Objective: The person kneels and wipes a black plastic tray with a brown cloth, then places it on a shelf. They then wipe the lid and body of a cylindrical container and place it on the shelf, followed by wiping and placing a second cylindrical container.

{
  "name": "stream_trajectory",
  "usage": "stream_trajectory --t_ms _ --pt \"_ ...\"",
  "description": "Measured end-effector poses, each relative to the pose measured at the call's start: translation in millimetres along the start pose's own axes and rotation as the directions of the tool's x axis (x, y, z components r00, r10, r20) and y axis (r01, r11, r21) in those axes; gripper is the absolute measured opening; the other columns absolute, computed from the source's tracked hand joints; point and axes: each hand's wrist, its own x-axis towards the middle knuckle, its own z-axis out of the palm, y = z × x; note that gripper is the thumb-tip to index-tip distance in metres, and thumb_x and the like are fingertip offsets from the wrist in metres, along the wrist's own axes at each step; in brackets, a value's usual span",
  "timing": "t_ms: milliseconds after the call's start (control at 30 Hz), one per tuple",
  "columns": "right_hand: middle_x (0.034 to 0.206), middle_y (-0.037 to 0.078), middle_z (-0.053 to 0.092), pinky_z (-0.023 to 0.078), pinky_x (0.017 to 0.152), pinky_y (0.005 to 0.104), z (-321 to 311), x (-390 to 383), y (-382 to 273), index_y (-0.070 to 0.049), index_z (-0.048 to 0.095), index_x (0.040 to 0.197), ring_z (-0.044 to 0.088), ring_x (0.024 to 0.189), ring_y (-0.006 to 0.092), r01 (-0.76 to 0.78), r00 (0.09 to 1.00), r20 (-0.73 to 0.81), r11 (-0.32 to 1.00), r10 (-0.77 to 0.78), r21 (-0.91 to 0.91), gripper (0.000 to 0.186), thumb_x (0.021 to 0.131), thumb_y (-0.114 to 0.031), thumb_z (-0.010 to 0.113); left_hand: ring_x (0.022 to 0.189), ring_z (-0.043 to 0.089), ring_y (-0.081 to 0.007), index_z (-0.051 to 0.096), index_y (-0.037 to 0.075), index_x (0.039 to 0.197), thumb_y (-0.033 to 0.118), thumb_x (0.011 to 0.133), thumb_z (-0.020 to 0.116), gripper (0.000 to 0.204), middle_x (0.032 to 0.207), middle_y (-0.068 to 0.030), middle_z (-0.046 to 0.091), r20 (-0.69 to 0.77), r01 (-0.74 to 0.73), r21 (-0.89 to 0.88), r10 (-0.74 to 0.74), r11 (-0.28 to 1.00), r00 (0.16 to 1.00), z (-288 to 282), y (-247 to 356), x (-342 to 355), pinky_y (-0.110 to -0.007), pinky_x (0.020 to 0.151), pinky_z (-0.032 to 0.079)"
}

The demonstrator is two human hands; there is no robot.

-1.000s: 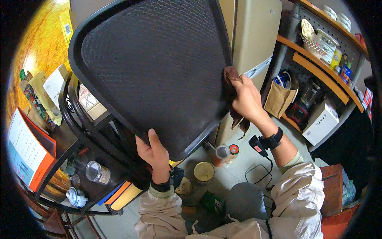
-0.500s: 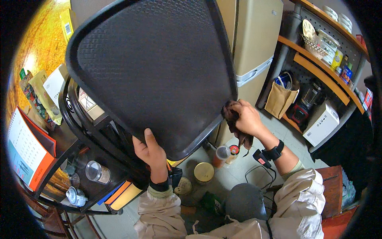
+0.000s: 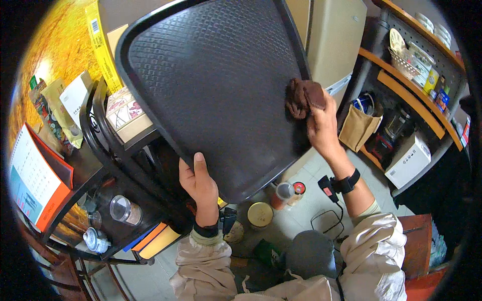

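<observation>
A large black tray point(image 3: 221, 95) with a textured surface and raised rim is held up, tilted, in front of me. My left hand point(image 3: 200, 183) grips its lower left edge, thumb on the face and fingers hidden behind. In my right hand point(image 3: 324, 123) is a bunched dark brown cloth point(image 3: 303, 99), pressed at the right side of the tray near the rim. Both wrists wear black straps, and a cable hangs from the right one.
Left stands a black shelf unit with a desk calendar point(image 3: 40, 175), a clear jar point(image 3: 125, 210) and a patterned box point(image 3: 123, 110). Lidded jars point(image 3: 260, 214) sit on the tiled floor below the tray. A refrigerator point(image 3: 334, 45) and a shelf rack point(image 3: 411, 85) stand beyond, right.
My right hand has moved up along the tray's right side with the cloth. The tray and my left hand have shifted slightly right.
</observation>
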Motion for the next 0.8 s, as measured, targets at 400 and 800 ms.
stream_trajectory --t_ms 400,800 --pt "0.136 0.028 0.037 0.034 0.106 0.0523 22 -47 -32 0.0 0.043 0.136 0.038 0.123 0.0475 -0.023 0.998 0.064 0.988 0.013 0.154 0.073 0.067 0.004 0.064 0.106 0.057 -0.0151 0.055 -0.005 0.126 0.024 0.101 0.054 0.039 0.12 -0.0075 0.063 0.006 0.047 -0.077 -0.047 0.996 0.999 -3 -5 -4 -0.029 0.097 0.041" --pt "0.132 0.025 0.039 0.046 0.089 0.0507 36 -55 -109 -0.008 0.053 0.128 0.045 0.108 0.0441 0.071 0.967 0.215 0.955 -0.137 0.288 0.068 0.063 0.0 0.069 0.074 0.043 -0.0051 0.058 0.004 0.097 0.02 0.1 0.055 0.017 0.079 0.0048 0.051 -0.111 0.059 -0.04 -0.063 0.997 0.992 2 -6 -4 -0.022 0.068 0.036"
